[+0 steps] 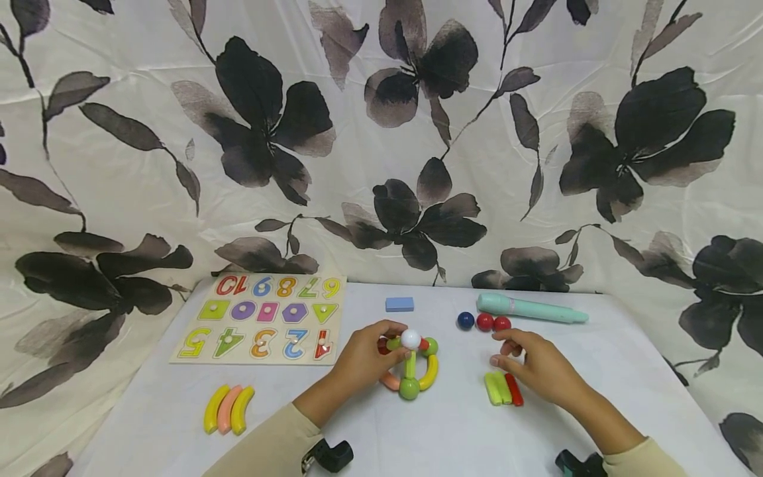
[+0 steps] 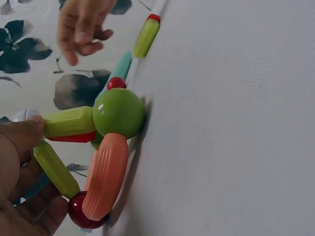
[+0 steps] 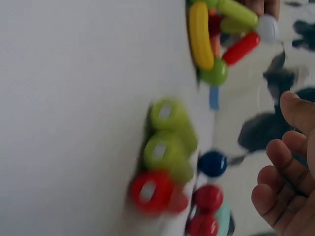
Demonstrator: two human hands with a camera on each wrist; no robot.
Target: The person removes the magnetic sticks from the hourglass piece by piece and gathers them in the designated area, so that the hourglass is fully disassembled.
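My left hand (image 1: 369,358) grips a model of magnetic sticks and balls (image 1: 409,388) near its top, fingers and thumb by the white ball (image 1: 410,338). Light green and red sticks slope down from that ball to a base of curved yellow and salmon sticks joined by green and dark red balls. In the left wrist view a salmon curved stick (image 2: 107,174) stands at the near side. My right hand (image 1: 545,364) hovers with loosely bent fingers, holding nothing. Below it lie two light green sticks (image 1: 497,388) and a red stick (image 1: 514,389), side by side.
Behind the right hand are a dark blue ball (image 1: 465,321), two red balls (image 1: 485,322) and a mint-green tube-shaped object (image 1: 530,309). A blue block (image 1: 399,305) lies at the back. On the left are a number puzzle board (image 1: 256,364) and three curved sticks (image 1: 224,409).
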